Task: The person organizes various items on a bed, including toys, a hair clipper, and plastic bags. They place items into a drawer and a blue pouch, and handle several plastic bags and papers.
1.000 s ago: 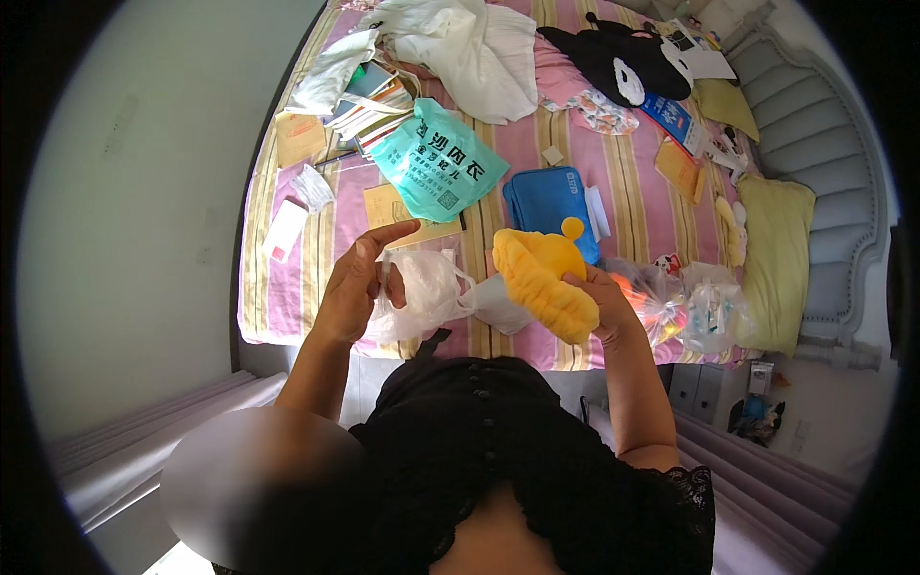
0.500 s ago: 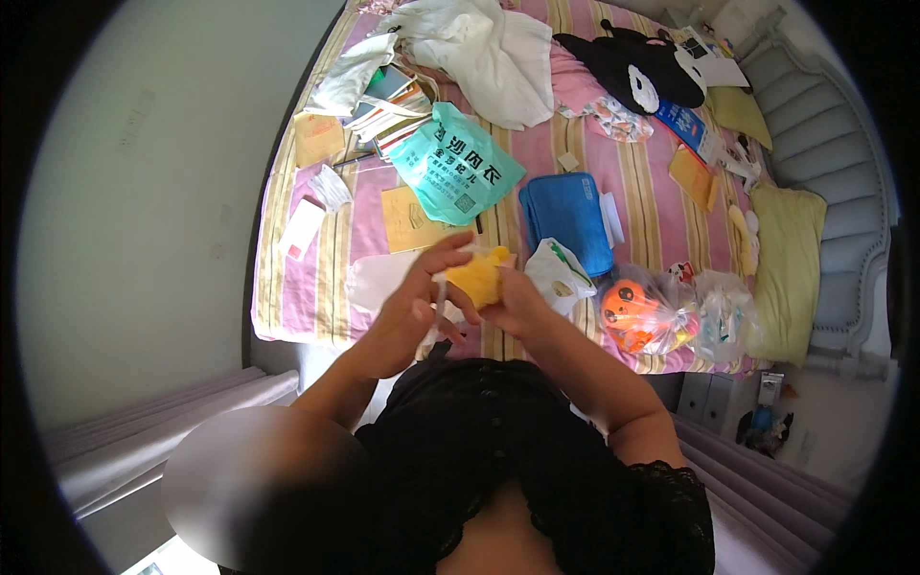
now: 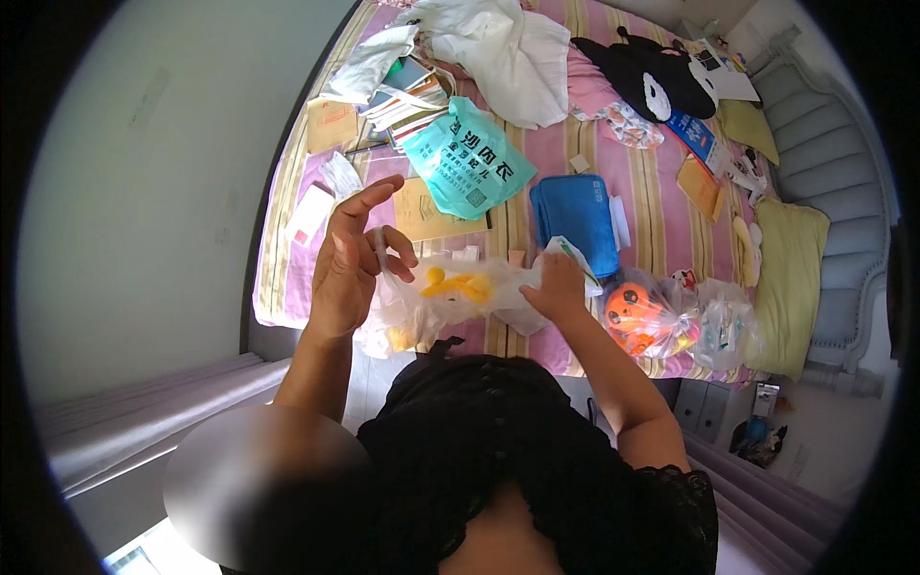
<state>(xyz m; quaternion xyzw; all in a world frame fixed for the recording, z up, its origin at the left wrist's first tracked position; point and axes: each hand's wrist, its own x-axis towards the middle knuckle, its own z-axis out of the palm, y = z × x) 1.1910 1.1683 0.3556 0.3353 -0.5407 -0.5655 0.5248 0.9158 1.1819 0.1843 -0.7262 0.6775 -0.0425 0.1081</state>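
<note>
Found a striped bedsheet crowded at its far side with a heap of books on the left, a white cloth in the middle and a black plush on the right. Saw a teal bag covering part of a brown notebook, with a white box and a white mask further left. Noted a blue case just beyond the right hand, and in between, partly hidden by that hand, a white-and-green packet. Spotted an orange toy in clear plastic near on the right, beside a bulging clear bag.

Made out a yellow plush inside a translucent bag, between the two hands at the near edge, dimmed by the plastic. Saw the left hand with fingers spread and index extended, a bag handle looped across them. Saw the right hand curled closed on the translucent bag's right side, thumb against the plastic. Could not tell about any contact with the packet.
</note>
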